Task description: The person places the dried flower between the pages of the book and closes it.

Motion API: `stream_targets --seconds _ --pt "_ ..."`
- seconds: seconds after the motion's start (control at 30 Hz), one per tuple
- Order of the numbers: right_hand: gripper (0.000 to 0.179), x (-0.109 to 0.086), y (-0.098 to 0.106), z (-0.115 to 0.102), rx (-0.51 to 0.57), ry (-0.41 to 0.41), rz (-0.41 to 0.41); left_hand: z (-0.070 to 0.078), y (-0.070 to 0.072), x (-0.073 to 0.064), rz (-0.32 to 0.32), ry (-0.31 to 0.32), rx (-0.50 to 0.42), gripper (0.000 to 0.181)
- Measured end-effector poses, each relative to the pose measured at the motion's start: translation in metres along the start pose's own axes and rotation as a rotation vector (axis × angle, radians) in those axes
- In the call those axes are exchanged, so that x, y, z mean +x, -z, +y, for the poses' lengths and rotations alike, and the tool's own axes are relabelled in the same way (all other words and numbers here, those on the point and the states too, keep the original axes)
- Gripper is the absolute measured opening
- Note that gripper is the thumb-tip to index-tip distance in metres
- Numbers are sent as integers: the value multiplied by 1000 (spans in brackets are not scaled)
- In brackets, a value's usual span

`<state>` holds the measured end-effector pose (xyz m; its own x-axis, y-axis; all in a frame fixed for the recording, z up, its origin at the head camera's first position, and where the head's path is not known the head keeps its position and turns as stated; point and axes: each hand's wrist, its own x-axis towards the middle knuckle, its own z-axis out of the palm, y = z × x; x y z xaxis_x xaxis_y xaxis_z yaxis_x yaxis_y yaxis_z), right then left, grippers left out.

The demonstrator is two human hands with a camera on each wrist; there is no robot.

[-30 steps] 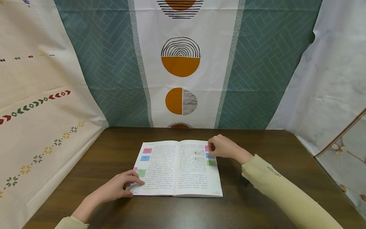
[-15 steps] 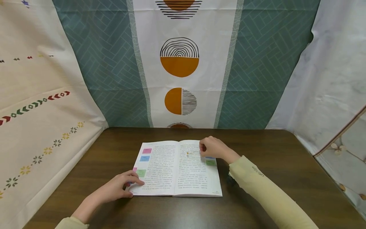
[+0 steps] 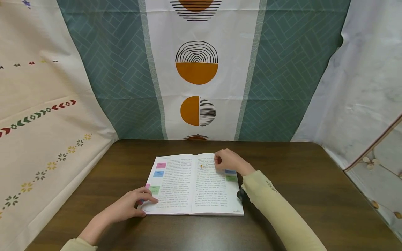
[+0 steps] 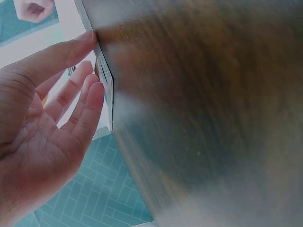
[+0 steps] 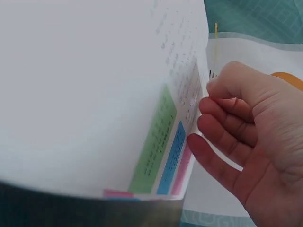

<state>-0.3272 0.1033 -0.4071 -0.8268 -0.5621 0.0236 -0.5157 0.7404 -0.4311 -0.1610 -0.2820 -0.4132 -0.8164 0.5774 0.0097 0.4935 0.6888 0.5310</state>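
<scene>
Dark wooden surface (image 3: 298, 181) carries an open book (image 3: 193, 184) at centre. Left hand (image 3: 130, 205), fingers straight, presses the lower left page corner. Right hand (image 3: 229, 161), fingers curled, holds a yellow-tipped pen (image 3: 201, 166) on the right page.

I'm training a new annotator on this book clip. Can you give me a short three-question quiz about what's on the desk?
1. True or false: the book lies shut on the table.
2. Which hand presses the book's lower left corner?
3. The lowest sticky note on the right page is: A pink, B green, C blue.

Key: 1 false, it lies open. 2 the left hand; the right hand is at the right page's top. 3 B.
</scene>
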Motion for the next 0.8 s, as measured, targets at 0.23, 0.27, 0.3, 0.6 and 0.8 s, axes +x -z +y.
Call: stream_targets --seconds 0.23,0.27,0.3,0.6,0.8 --pt "16 2 -9 2 -15 -33 -48 -1 -1 -1 2 7 -7 40" --pt "16 2 -9 1 -19 -41 -55 -1 -1 -1 2 5 -7 40" --pt "16 1 -9 1 -23 -47 -59 -1 -1 -1 3 4 -6 41" --pt "19 0 -6 -4 -21 -68 -87 -2 -1 0 -3 0 0 40" --pt "20 0 -6 -5 -38 -63 -71 -2 0 0 -6 0 -5 40"
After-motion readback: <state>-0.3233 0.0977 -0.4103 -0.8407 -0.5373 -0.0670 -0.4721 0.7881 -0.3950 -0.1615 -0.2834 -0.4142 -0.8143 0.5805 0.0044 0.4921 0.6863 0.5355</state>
